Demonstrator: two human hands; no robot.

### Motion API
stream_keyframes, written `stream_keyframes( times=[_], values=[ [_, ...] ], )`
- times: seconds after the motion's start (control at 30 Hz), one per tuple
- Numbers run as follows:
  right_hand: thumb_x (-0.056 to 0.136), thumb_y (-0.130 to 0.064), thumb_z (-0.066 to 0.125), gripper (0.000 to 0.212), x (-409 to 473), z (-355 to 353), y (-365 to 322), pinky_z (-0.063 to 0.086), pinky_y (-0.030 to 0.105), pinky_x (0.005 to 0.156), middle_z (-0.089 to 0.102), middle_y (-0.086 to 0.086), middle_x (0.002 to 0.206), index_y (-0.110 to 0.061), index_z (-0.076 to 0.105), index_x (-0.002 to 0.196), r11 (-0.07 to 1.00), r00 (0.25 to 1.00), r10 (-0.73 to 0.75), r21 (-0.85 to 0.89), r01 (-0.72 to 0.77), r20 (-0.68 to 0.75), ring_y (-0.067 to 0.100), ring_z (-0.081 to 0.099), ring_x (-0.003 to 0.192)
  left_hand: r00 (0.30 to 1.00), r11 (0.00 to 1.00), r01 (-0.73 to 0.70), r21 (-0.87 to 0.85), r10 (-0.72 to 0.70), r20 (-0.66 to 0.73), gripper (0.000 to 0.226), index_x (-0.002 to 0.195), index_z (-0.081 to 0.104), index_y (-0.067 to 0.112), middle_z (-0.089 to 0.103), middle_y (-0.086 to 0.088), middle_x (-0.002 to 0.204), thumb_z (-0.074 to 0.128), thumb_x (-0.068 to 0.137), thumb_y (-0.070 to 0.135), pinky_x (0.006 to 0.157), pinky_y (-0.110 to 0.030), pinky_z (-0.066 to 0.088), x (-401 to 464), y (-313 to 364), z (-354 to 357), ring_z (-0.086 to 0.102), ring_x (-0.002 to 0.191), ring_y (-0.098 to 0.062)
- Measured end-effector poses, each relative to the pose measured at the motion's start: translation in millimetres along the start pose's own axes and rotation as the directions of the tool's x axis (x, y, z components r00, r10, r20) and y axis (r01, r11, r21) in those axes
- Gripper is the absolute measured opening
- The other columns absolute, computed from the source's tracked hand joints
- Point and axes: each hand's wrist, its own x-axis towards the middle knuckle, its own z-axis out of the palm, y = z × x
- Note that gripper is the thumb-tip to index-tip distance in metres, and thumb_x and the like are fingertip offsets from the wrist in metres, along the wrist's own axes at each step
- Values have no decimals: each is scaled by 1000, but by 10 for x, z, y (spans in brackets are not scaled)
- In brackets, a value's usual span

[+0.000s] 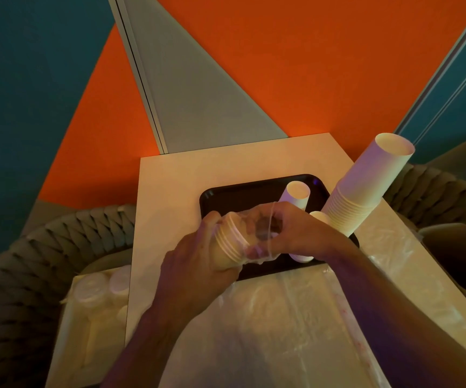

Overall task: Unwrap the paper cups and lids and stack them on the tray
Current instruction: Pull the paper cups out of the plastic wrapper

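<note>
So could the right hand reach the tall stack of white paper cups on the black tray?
Probably yes. The tall stack of white paper cups stands just beside the right hand with nothing between them, but that hand is pinching the clear plastic wrap, so it must let go first.

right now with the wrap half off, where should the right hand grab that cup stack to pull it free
Probably at the ringed rims of the cup stack, coming from the right. The rims point that way out of the left hand, and the loose clear wrap there is what the right hand already pinches.
</note>
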Motion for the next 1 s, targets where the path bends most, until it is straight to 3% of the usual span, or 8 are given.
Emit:
stream_keyframes(
  times=[0.17, 0.27, 0.33, 0.4, 0.5, 0.6, 0.83, 1.0],
  values=[
    [75, -9, 87, 45, -32, 0, 67, 56, 27, 88, 72, -1, 108, -3, 67, 114, 999, 1000, -14, 40, 15, -5, 12, 68, 105, 999, 997, 44, -60, -43, 25, 93, 134, 18, 50, 50, 24, 116, 88, 73, 39, 79, -32, 57, -39, -4, 11, 59, 99, -7],
    [81, -17, 69, 30, -47, 28, 107, 53, 29, 81, 70, -3, 100, 2, 65, 104, 977, 1000, -24, 213, 22, 6, 15, 67, 99, 1000, 998, 28, -52, -27, 12, 92, 133, 16, 51, 46, 25, 115, 87, 75, 36, 72, -22, 49, -61, -1, 24, 56, 99, -6],
    [83, -27, 68, 46, -30, 72, 110, 54, 29, 75, 71, 1, 102, 9, 63, 110, 946, 999, 28, 323, -14, -41, 25, 70, 96, 1000, 999, 6, -37, -6, 12, 92, 129, 14, 55, 44, 29, 108, 86, 76, 34, 69, -20, 45, -67, 14, 28, 53, 93, -3],
    [79, -38, 71, 58, -18, 118, 81, 53, 27, 70, 68, 10, 97, 12, 63, 108, 949, 997, 49, 313, -26, -67, 29, 68, 88, 1000, 1000, -3, -25, 4, 24, 93, 127, 11, 59, 43, 33, 102, 86, 76, 35, 68, -21, 47, -78, 37, 24, 52, 87, 1],
    [88, -24, 67, 16, -35, 166, 46, 46, 18, 64, 63, -5, 79, -8, 69, 87, 965, 999, 27, 261, -16, -36, 6, 62, 75, 999, 1000, 6, -8, -6, 46, 97, 128, 8, 59, 42, 33, 103, 86, 75, 39, 71, -25, 52, -92, 51, 17, 52, 85, 1],
    [84, -25, 73, 6, -87, 126, 46, 49, 16, 69, 65, -10, 84, -19, 70, 83, 955, 999, 36, 295, -25, -29, 2, 65, 83, 997, 1000, 21, -13, -20, 72, 96, 129, 9, 58, 41, 36, 104, 86, 75, 39, 70, -22, 50, -94, 47, 0, 51, 86, 2],
    [76, -15, 88, 27, -90, 139, 25, 57, 31, 82, 71, -3, 93, -13, 68, 94, 979, 997, 78, 192, -74, -13, 15, 70, 94, 994, 1000, 8, 5, -9, 110, 94, 135, 12, 55, 44, 31, 111, 84, 77, 41, 64, -15, 44, -94, 67, -6, 53, 87, 4],
    [66, -26, 86, 52, -154, -24, 47, 55, 25, 78, 68, 10, 105, -2, 63, 107, 962, 991, 40, 272, -4, -128, 16, 68, 98, 996, 999, 34, -1, -33, 77, 93, 130, 12, 56, 40, 31, 104, 86, 75, 39, 65, -17, 43, -112, 11, -37, 51, 87, 1]
  ],
)
